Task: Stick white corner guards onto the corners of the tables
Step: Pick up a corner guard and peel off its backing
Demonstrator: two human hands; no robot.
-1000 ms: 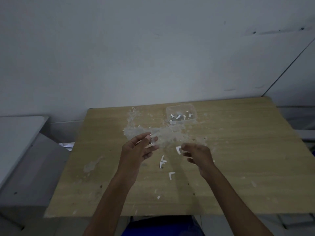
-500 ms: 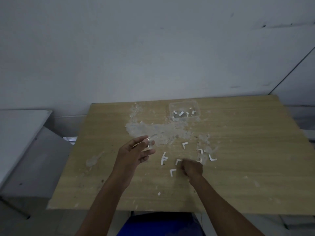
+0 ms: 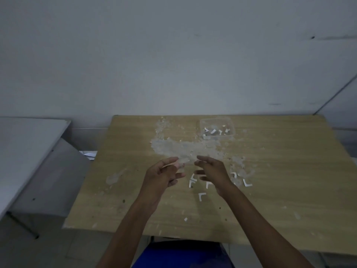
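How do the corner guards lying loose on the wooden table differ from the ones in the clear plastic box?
The loose corner guards lie spread flat on the bare wooden table near the hands, each L shape plain to see. The guards in the clear plastic box sit crowded together at the far edge, their shapes hard to tell. Both are small and white.

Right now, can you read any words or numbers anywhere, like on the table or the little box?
None: no words, numbers, labels or signs can be read.
The wooden table shows only pale residue and white corner guards.
The clear plastic box has no label visible.
The wall is bare apart from faint dark marks.
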